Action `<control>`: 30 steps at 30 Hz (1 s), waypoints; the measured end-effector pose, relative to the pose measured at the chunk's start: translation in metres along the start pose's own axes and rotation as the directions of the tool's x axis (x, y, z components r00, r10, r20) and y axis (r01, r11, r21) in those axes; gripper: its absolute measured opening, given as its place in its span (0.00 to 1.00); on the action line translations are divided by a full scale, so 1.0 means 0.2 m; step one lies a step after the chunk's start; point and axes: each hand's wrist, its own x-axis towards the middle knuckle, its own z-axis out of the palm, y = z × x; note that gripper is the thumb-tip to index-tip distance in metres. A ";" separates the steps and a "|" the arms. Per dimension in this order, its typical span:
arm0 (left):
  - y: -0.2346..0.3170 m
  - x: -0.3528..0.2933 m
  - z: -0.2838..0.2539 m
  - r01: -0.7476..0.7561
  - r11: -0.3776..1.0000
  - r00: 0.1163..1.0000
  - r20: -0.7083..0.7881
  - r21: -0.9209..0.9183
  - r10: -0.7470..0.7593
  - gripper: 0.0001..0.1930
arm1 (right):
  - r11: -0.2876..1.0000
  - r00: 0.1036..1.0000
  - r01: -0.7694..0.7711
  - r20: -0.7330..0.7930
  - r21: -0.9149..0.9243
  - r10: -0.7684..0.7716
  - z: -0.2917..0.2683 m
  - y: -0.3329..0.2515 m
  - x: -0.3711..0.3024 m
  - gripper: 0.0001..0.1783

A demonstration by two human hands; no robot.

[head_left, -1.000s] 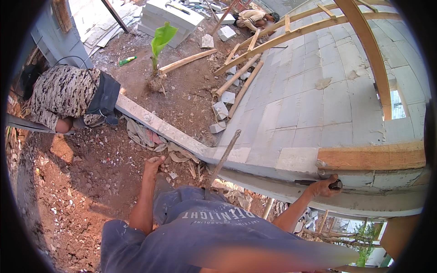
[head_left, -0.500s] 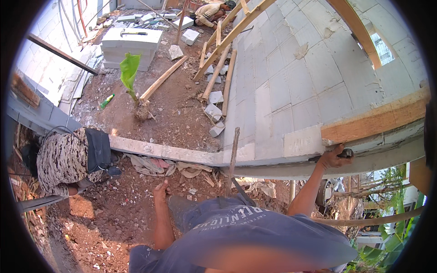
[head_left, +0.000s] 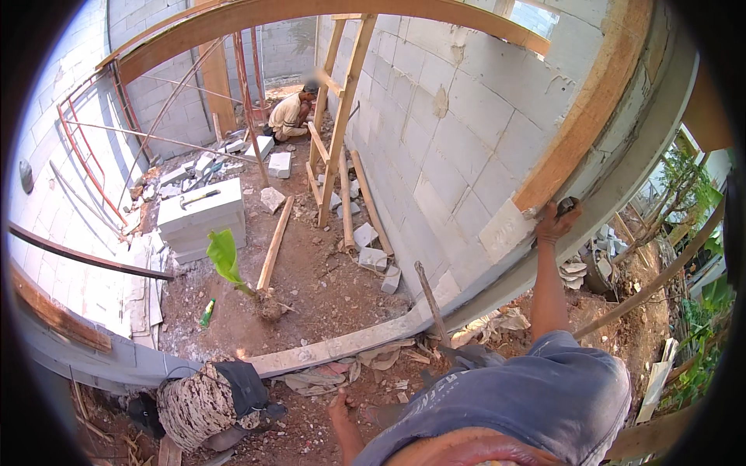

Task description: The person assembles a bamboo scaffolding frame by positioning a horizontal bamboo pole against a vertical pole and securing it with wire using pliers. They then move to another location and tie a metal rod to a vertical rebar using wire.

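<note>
My right hand [head_left: 552, 224] is raised against the outer edge of the grey block wall [head_left: 435, 140], its fingers wrapped round a dark hand tool [head_left: 568, 206] whose working end is mostly hidden. Just above the hand ends a wooden plank [head_left: 579, 128] fixed along the wall's edge. A pale block [head_left: 505, 231] sits below that plank. Low over the soil, my left hand [head_left: 339, 409] hangs near the low block footing [head_left: 334, 349], its fingers apparently curled, with nothing visible in it.
A person in patterned clothing [head_left: 198, 404] bends over the footing at left. Another person [head_left: 289, 113] crouches at the far wall. A timber ladder-like frame [head_left: 342, 116] leans by the wall. A hammer [head_left: 200, 196] lies on stacked blocks [head_left: 206, 221]. An upright stick [head_left: 432, 303] stands nearby.
My view has turned, so the wall slants more steeply and more of the far yard shows. My right hand stays by the plank's end with the tool. My left hand still hangs low.
</note>
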 end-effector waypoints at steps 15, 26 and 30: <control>0.06 -0.02 -0.44 -0.028 0.964 0.997 -0.060 0.263 0.045 0.12 | 0.966 0.977 0.114 0.200 -0.230 -0.068 -0.08 0.06 0.03 0.41; 0.32 -0.34 -0.38 -0.146 0.837 0.981 -0.033 0.528 0.192 0.15 | 0.991 0.899 -0.127 0.418 -0.034 0.129 -0.22 -0.14 0.07 0.39; 0.42 -0.66 -0.32 -0.294 0.775 0.928 -0.028 0.559 0.373 0.16 | 0.975 0.855 -0.222 0.481 0.002 0.193 -0.17 -0.19 0.08 0.39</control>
